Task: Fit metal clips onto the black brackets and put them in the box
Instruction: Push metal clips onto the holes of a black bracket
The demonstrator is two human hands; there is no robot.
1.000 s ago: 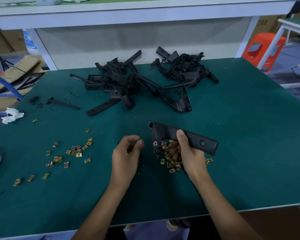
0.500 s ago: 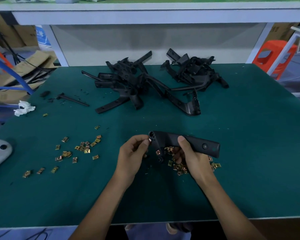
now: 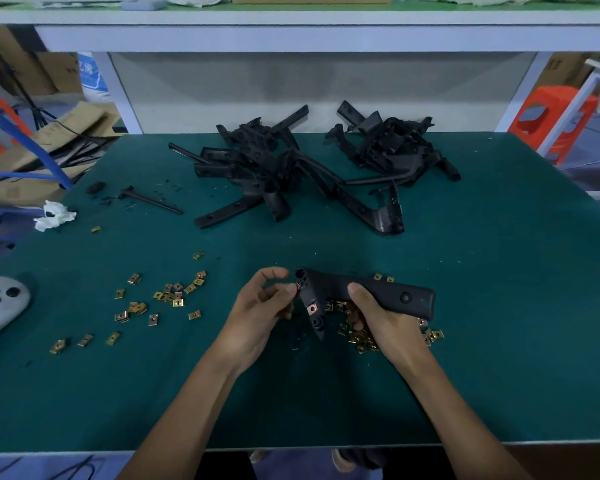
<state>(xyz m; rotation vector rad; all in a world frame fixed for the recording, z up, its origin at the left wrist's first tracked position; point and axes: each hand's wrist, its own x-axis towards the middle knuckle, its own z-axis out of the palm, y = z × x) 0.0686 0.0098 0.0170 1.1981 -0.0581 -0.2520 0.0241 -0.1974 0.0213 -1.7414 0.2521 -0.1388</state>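
I have the right hand (image 3: 388, 320) wrapped around the long arm of the black bracket (image 3: 329, 287), thumb on top, holding it just above the tabletop (image 3: 499, 271). The left hand (image 3: 257, 317) is half curled, its fingertips pinching a small metal clip (image 3: 298, 287) against the bracket's left end. A fitted clip (image 3: 312, 308) sits on the bracket's lower leg. Loose clips (image 3: 361, 337) lie under the bracket, and a heap of brackets (image 3: 257, 168) lies well behind it.

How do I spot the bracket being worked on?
Look at the green table, near its front edge. One black bracket is held by the right hand, beside the left hand pinching a clip. The other brackets lie piled at the back.
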